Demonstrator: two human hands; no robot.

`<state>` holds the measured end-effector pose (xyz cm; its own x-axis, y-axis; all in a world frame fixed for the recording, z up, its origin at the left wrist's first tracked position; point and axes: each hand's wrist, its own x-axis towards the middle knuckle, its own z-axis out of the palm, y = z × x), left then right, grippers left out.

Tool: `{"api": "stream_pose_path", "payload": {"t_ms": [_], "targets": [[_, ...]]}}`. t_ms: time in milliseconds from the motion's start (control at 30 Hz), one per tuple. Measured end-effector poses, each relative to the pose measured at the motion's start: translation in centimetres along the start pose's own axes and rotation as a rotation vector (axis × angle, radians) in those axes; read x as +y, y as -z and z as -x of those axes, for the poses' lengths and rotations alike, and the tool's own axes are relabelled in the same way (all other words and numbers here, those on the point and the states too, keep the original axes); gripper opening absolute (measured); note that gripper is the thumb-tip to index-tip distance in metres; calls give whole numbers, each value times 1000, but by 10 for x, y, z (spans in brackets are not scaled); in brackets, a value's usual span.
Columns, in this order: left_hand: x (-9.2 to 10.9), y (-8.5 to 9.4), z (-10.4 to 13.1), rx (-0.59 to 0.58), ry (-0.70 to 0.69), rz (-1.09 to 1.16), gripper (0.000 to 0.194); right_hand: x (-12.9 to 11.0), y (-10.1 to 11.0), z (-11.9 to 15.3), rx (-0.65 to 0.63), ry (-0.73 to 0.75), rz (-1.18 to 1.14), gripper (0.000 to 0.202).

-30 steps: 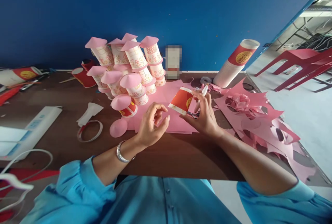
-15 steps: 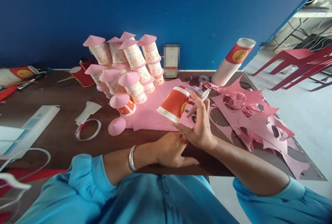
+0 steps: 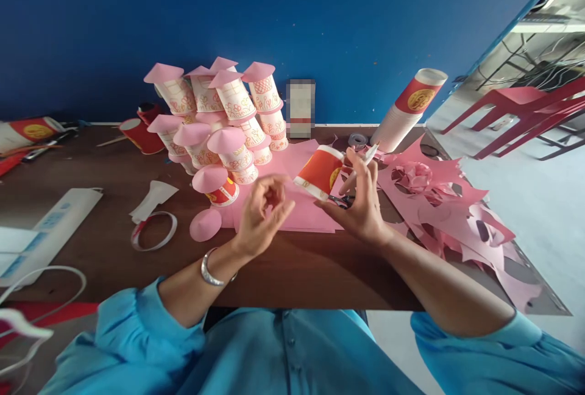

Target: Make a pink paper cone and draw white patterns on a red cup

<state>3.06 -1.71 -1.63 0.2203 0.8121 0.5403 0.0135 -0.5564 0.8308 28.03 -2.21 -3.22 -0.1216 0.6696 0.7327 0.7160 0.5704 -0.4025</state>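
Note:
A red and white paper cup [image 3: 320, 172] is tilted in the air, gripped by my right hand [image 3: 361, 203] between thumb and fingers. A slim white tube with a pointed tip [image 3: 369, 155] sticks out between the fingers of the same hand. Left of the cup, apart from it, my left hand [image 3: 265, 215] is raised with curled fingers and the thumb spread away, nothing visible in it. Pink card sheets [image 3: 287, 218] lie beneath the hands, with scissors [image 3: 342, 201] partly hidden behind my right hand. A red cup with a pink cone roof [image 3: 211, 180] stands left of my left hand.
Several decorated cup towers with pink cone roofs [image 3: 228, 145] stand at the back. A loose pink cone [image 3: 205, 225] lies in front. Pink card scraps [image 3: 448, 200] and a leaning cup stack [image 3: 406, 114] are right; a white tape loop [image 3: 154, 231] and power strip [image 3: 55, 230] are left.
My left hand has moved up and left from beside my right wrist, its fingers now curled. The cup in my right hand has shifted slightly right and up.

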Motion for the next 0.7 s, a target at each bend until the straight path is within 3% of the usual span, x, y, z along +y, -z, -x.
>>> {"api": "stream_pose_path", "payload": {"t_ms": [67,133,267,467,700], "targets": [[-12,1,-7,64,192,195,53,-4,-2,3,-53,28,-19,105],[-20,-1,-10,66,366,342,56,-8,-4,6,-102,21,-38,104],[-27,-7,-10,-99,600,566,62,-8,-7,10,-181,46,-49,106],[-26,-7,-12,-196,694,729,58,-3,-6,8,-325,118,-81,106],[-29,2,-19,-86,734,815,61,0,0,3,-156,131,-170,111]]}}
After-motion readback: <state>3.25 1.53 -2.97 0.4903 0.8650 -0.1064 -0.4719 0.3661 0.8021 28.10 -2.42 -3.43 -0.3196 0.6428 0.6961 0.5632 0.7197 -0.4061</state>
